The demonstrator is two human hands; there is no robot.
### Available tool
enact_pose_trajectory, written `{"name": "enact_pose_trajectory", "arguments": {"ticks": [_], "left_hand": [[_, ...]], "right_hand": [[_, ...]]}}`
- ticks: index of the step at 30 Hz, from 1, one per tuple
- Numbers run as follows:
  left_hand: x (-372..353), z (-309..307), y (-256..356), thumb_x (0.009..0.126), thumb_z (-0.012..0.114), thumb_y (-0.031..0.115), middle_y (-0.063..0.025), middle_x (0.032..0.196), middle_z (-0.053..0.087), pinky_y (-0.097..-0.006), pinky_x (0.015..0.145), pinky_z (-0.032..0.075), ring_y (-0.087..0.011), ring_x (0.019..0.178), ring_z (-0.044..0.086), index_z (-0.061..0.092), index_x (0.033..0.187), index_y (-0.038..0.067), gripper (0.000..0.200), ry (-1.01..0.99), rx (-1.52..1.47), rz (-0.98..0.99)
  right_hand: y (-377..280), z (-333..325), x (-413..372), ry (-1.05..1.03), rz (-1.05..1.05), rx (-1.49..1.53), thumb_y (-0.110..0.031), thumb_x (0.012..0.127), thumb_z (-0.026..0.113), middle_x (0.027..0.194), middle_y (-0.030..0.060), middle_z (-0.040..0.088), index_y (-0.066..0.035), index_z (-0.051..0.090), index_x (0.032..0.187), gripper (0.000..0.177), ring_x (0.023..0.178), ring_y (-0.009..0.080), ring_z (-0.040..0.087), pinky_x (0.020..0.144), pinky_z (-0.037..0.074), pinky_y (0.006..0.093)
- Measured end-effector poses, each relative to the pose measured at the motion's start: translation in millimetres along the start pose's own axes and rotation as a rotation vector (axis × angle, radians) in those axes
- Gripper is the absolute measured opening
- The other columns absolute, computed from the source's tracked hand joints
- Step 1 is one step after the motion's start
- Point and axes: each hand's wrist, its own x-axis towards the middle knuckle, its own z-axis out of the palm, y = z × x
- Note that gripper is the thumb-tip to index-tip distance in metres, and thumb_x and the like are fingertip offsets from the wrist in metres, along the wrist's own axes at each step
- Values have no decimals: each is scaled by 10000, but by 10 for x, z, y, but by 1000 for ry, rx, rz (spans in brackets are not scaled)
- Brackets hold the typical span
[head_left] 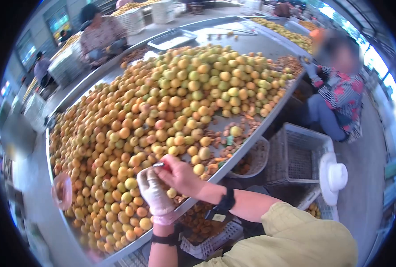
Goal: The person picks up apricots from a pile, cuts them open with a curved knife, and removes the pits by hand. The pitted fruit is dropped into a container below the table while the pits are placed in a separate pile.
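A big heap of apricots (131,120), yellow, orange and greenish, covers the metal table (251,142). My right hand (182,177), bare, is closed around a small tool with a red handle (166,165) and a shiny metal end. Just beside it, my left hand (156,196) wears a pale glove, its fingers bent up against the tool's metal end; I cannot tell what lies inside them. Both hands are over the near edge of the heap. Flattened orange-brown fruit pieces (227,149) are scattered on the table to their right.
Below the table edge stand a round white basket (264,160), a grey crate (302,153) and a crate of fruit pieces (224,236). A white hat (333,177) rests by the grey crate. One person (340,89) sits at right, another (102,35) at back left. A white tray (172,40) is on the far side.
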Motion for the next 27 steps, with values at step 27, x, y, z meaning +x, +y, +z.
{"name": "enact_pose_trajectory", "arguments": {"ticks": [27], "left_hand": [[-387, 88, 233, 980, 472, 161, -5, 828, 539, -214, 630, 421, -72, 725, 474, 524, 919, 35, 150, -223, -159, -78]], "right_hand": [[-332, -300, -497, 0, 139, 18, -331, 951, 554, 749, -35, 491, -42, 504, 973, 293, 699, 32, 424, 590, 383, 204]]}}
